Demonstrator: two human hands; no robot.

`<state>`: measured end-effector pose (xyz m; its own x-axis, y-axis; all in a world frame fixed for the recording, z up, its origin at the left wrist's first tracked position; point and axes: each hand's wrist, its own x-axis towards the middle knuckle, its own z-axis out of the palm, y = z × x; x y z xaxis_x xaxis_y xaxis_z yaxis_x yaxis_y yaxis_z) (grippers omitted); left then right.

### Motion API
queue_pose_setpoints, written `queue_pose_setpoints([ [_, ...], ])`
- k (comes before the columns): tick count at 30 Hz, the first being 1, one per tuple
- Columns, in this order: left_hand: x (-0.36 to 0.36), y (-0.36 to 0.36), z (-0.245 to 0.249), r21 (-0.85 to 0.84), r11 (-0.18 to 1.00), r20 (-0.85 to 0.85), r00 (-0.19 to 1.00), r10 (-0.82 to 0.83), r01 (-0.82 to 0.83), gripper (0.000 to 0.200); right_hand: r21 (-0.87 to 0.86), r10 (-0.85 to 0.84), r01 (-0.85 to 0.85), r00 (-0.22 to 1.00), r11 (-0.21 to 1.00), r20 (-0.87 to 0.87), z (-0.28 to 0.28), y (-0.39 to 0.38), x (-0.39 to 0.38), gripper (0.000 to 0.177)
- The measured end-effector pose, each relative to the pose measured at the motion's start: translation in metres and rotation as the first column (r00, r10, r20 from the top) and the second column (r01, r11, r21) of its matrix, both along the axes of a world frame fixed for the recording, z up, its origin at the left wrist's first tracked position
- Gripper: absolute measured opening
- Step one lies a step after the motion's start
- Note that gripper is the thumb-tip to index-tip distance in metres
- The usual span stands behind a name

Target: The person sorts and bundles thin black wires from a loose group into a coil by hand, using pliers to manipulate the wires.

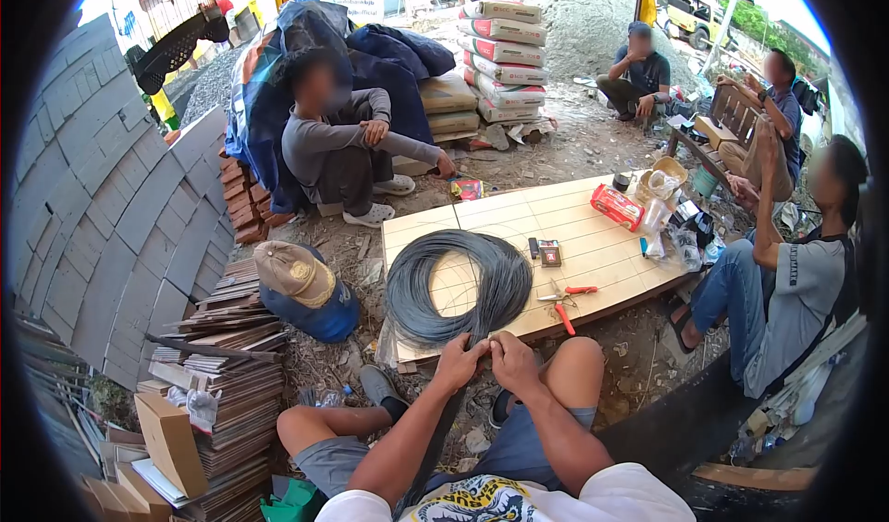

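Observation:
A large coil of thin dark metal wire (407,286) lies on the pale wooden board in front of me. My left hand (457,364) and my right hand (514,363) are closed and meet at the coil's near edge, thumbs and fingertips together. Both pinch strands of wire there, though the exact grip is partly hidden by the fingers. From beneath my left hand a bundle of wire (433,443) hangs down between my legs. Pliers with red handles (565,306) lie to the right of the coil. Beyond them are a small dark box (550,253) and a small black item (533,248).
Several people sit around the board (593,235). A red packet (617,207) and plastic bags lie at its right end. At my left are stacked thin boards (236,392) and a blue container with a cap (294,274) on it. Cement sacks (503,50) stand behind.

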<state>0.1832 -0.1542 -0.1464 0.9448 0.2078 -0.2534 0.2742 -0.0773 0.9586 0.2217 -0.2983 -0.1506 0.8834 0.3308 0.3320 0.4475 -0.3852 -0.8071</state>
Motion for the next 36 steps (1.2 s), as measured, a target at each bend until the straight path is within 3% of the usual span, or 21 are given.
queue_pose_setpoints([
  [1, 0.000, -0.001, 0.000, 0.030, 1.000, 0.016, 1.000, 0.001, -0.001, 0.021, -0.004, -0.005, 0.005, 1.000, 1.000, -0.002, -0.002, 0.002, 0.000, 0.018],
  [3, 0.002, -0.002, -0.002, 0.056, 0.998, 0.034, 0.999, -0.002, 0.000, 0.022, 0.044, -0.075, 0.088, 0.969, 0.995, -0.233, -0.004, 0.005, 0.003, 0.019],
  [4, 0.001, -0.002, -0.004, 0.037, 0.999, 0.045, 0.999, 0.003, -0.005, 0.025, 0.039, -0.077, 0.088, 0.969, 0.995, -0.234, -0.009, 0.004, 0.006, 0.019],
  [6, 0.000, -0.003, 0.005, 0.020, 1.000, 0.060, 0.998, 0.015, -0.016, 0.028, 0.101, -0.004, 0.042, 0.937, 0.994, -0.350, -0.013, 0.003, 0.013, 0.022],
  [8, -0.004, -0.002, 0.014, -0.180, 0.983, 0.032, 0.998, 0.045, -0.039, 0.029, 0.060, 0.024, -0.005, 0.949, 0.998, -0.316, -0.009, 0.001, 0.009, 0.021],
  [9, -0.004, 0.001, 0.015, -0.178, 0.983, 0.032, 0.998, 0.053, -0.046, 0.029, 0.016, 0.051, -0.048, 0.958, 0.999, -0.283, -0.003, 0.001, 0.007, 0.021],
  [13, -0.007, 0.003, 0.019, -0.095, 0.995, 0.032, 0.998, 0.046, -0.043, 0.027, 0.037, 0.132, -0.127, 0.954, 0.991, -0.270, 0.012, 0.002, 0.002, 0.022],
  [16, -0.005, -0.003, 0.023, -0.013, 0.997, 0.033, 0.996, 0.078, -0.078, 0.030, -0.078, 0.104, -0.132, 0.950, 0.988, -0.293, 0.012, 0.003, 0.004, 0.023],
  [19, 0.000, -0.011, 0.024, 0.038, 0.992, 0.017, 0.992, 0.124, -0.124, 0.036, 0.000, 0.122, -0.134, 0.902, 0.991, -0.414, -0.004, 0.005, 0.014, 0.024],
  [21, 0.001, -0.014, 0.028, 0.038, 0.988, 0.005, 0.988, 0.153, -0.153, 0.040, 0.077, 0.157, -0.139, 0.772, 0.987, -0.616, -0.008, 0.006, 0.017, 0.023],
  [25, 0.000, -0.015, 0.024, 0.003, 0.971, -0.058, 0.969, 0.240, -0.240, 0.048, 0.113, 0.104, -0.062, 0.904, 0.992, -0.416, -0.014, 0.009, 0.012, 0.021],
  [27, 0.002, -0.013, 0.021, 0.017, 0.969, -0.057, 0.968, 0.246, -0.245, 0.049, 0.066, 0.048, -0.037, 0.983, 0.997, -0.175, -0.010, 0.009, 0.011, 0.021],
  [31, 0.002, -0.011, 0.008, 0.002, 0.967, -0.021, 0.966, 0.256, -0.256, 0.049, 0.072, 0.089, -0.070, 0.945, 0.995, -0.315, 0.005, 0.005, 0.005, 0.022],
  [33, 0.008, -0.006, -0.006, 0.015, 0.965, 0.015, 0.965, 0.260, -0.261, 0.050, 0.220, 0.190, -0.111, 0.903, 0.969, -0.385, -0.007, 0.010, 0.013, 0.019],
  [36, 0.010, -0.006, -0.005, 0.150, 0.937, 0.099, 0.948, 0.303, -0.316, 0.047, 0.210, 0.237, -0.157, 0.864, 0.965, -0.443, -0.018, 0.013, 0.021, 0.019],
])
